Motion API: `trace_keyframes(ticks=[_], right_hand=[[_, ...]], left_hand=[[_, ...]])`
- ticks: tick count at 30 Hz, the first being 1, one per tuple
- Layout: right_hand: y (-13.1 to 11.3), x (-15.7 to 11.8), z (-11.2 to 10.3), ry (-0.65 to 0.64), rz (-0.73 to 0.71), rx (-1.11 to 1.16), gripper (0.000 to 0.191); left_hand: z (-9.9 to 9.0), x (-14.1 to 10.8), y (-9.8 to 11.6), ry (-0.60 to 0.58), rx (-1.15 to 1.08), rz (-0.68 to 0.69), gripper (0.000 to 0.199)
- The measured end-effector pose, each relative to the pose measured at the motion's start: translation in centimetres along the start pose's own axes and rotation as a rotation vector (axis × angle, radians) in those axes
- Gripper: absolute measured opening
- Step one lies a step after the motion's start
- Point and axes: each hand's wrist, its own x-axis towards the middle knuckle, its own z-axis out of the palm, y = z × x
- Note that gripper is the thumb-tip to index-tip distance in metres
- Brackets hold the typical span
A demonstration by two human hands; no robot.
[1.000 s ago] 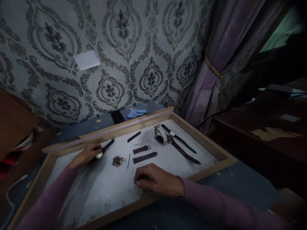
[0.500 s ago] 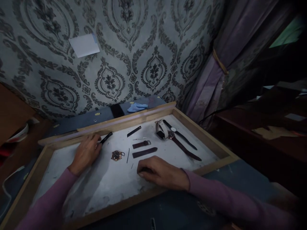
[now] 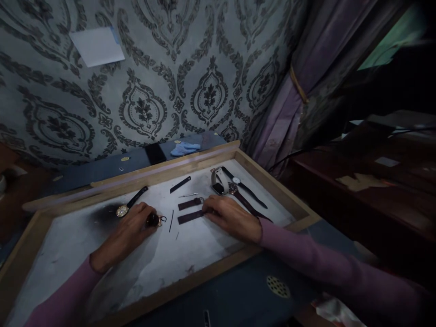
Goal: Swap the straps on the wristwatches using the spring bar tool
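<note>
In the head view, my left hand (image 3: 134, 229) is closed around the edge of a strapless gold-rimmed watch case (image 3: 154, 220), thumb and fingers on either side. Behind it lies a gold-faced watch (image 3: 121, 210) on a dark strap. My right hand (image 3: 231, 215) has its fingertips pinched on the right end of a dark brown strap piece (image 3: 189, 217), hiding that end. Just above lies a shorter brown strap with a buckle (image 3: 189, 204). A thin dark rod (image 3: 171, 221) and a tiny pin (image 3: 177, 235) lie between my hands.
Further watches lie beyond my right hand: a white-strapped one (image 3: 220, 184) and a black-strapped one (image 3: 243, 186). A slim metal tool (image 3: 188, 195) and a flat dark strip (image 3: 180, 184) lie at mid-tray. The raised wooden tray rim (image 3: 282, 193) surrounds everything; a blue cloth (image 3: 185, 148) lies behind.
My left hand has moved right and nearer, from the dark-strapped watch at the left to the watch case. My right hand has moved forward to the brown strap. The view has shifted.
</note>
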Motion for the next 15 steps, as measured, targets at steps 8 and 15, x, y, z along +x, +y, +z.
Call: trace_keyframes(ticks=[8,15], right_hand=[[-0.9,2.1,1.0,-0.104,-0.051,-0.181,0.012],[-0.5,2.9,2.0,-0.125,-0.072,-0.159,0.009]], left_hand=[[0.0,0.0,0.3,-0.019,-0.059,-0.078,0.010],[-0.6,0.0,0.8,-0.094,-0.162,-0.136,0.009]])
